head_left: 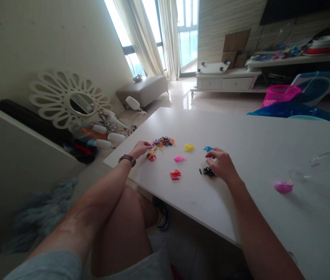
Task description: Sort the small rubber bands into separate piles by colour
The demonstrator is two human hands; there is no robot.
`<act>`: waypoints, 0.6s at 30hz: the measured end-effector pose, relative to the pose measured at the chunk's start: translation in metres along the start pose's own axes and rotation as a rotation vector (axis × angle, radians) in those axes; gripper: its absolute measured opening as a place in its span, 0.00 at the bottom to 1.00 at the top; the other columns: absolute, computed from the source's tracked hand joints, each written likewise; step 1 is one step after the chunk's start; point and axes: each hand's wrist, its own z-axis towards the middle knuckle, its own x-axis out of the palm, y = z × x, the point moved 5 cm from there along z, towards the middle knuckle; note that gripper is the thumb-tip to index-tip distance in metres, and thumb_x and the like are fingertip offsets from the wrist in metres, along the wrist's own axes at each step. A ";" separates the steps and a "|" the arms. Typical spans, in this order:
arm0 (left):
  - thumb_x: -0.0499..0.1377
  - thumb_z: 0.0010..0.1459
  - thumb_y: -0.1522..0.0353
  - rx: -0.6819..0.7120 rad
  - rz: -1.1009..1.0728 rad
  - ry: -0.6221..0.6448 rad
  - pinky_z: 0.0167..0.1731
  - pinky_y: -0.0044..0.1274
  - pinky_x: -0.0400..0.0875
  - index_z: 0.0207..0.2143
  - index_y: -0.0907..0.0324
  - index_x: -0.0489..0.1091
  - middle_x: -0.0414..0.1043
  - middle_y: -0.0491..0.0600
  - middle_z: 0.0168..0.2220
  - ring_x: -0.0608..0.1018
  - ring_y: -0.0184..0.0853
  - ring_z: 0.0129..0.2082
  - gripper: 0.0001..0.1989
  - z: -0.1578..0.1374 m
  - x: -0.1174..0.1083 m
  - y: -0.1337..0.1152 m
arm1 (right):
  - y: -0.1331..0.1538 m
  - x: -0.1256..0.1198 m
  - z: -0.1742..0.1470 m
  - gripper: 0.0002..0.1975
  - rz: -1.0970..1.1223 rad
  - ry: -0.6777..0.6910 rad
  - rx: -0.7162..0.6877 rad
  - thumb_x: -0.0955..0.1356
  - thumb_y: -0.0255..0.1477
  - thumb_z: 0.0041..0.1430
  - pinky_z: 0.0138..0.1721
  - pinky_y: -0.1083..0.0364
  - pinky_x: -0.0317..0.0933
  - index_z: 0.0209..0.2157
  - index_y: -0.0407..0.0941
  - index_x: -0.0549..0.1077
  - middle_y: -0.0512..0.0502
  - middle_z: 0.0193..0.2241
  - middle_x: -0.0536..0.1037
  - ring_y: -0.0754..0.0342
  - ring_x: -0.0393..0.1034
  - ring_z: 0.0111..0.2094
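Note:
Small heaps of what look like rubber bands lie on the white table (255, 144). My left hand (141, 149), a watch on its wrist, touches the left edge of a mixed-colour heap (166, 142); its fingers are closed, and what they pinch is too small to tell. A smaller mixed clump (151, 156) sits just below it. My right hand (222, 164) hovers between a blue heap (208, 148) and a black heap (208, 172), thumb and fingertips together, their contents hidden. Yellow (189, 147), pink (179, 158) and red bands (175, 175) form separate heaps between my hands.
A pink bag-like object (283, 187) and a clear plastic container (301, 173) rest on the table's right side. Beyond the far edge stands a pink basket (281, 94). A lamp with white shades (116, 138) is at the left on the floor, near a round mirror (81, 103).

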 end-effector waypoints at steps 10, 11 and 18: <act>0.73 0.38 0.67 -0.031 -0.121 -0.067 0.26 0.21 0.65 0.29 0.63 0.77 0.77 0.49 0.25 0.75 0.31 0.25 0.15 -0.002 -0.004 0.006 | -0.002 0.002 -0.001 0.06 0.007 0.015 0.003 0.65 0.26 0.53 0.40 0.51 0.63 0.28 0.46 0.76 0.46 0.31 0.75 0.50 0.70 0.34; 0.74 0.39 0.67 -0.043 -0.141 -0.072 0.26 0.21 0.66 0.30 0.63 0.77 0.77 0.50 0.25 0.76 0.31 0.26 0.15 -0.002 -0.003 0.006 | -0.002 0.002 -0.001 0.06 0.004 0.017 -0.001 0.65 0.26 0.53 0.39 0.51 0.63 0.28 0.46 0.76 0.46 0.31 0.75 0.50 0.70 0.34; 0.64 0.55 0.77 -0.189 -0.495 -0.048 0.35 0.22 0.74 0.31 0.65 0.73 0.77 0.52 0.28 0.77 0.28 0.26 0.02 -0.001 0.008 0.009 | -0.003 0.001 -0.002 0.06 -0.012 -0.007 -0.015 0.65 0.28 0.54 0.40 0.50 0.63 0.28 0.46 0.75 0.46 0.31 0.74 0.49 0.70 0.34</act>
